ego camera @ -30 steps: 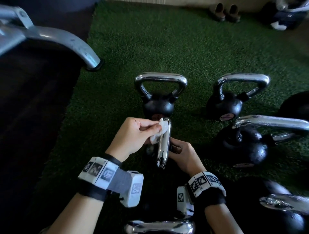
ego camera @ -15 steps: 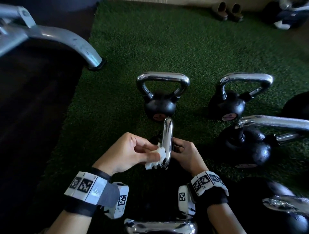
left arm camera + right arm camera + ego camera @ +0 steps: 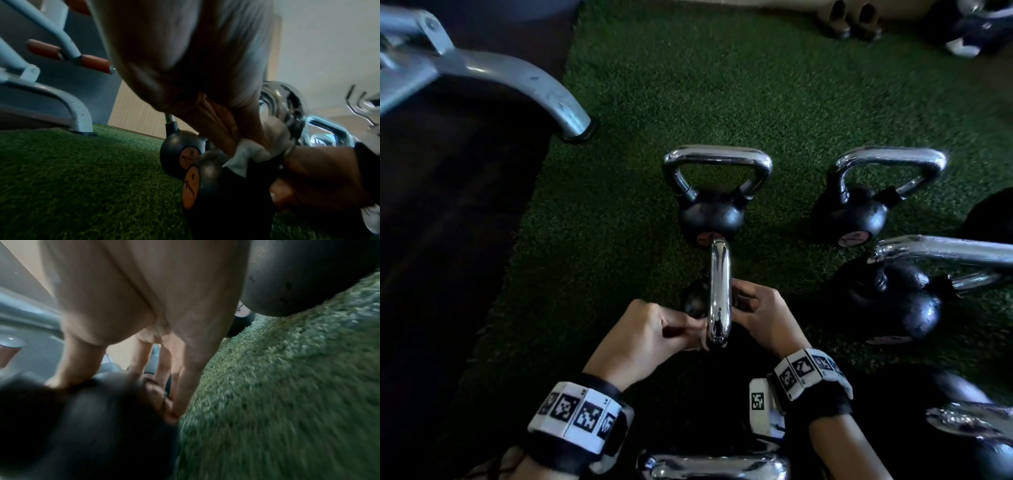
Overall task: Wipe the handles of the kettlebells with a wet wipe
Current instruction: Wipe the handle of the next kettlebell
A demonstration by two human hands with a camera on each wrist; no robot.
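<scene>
Green turf carries seven kettlebells in the head view, with a grey machine leg up and left of the grip. Between the hands stands the kettlebell whose chrome handle is edge-on. The right hand curls round its body; the left hand pinches one white wet wipe against the handle's near end.

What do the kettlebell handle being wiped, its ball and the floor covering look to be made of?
Handle: polished chromed metal, judging by its mirror-like reflections. Ball: dark matte body, likely coated cast iron or rubber; the look leaves that open. Floor covering: green artificial turf with short fibres. The wipe in the left hand looks like thin white cloth.
</scene>
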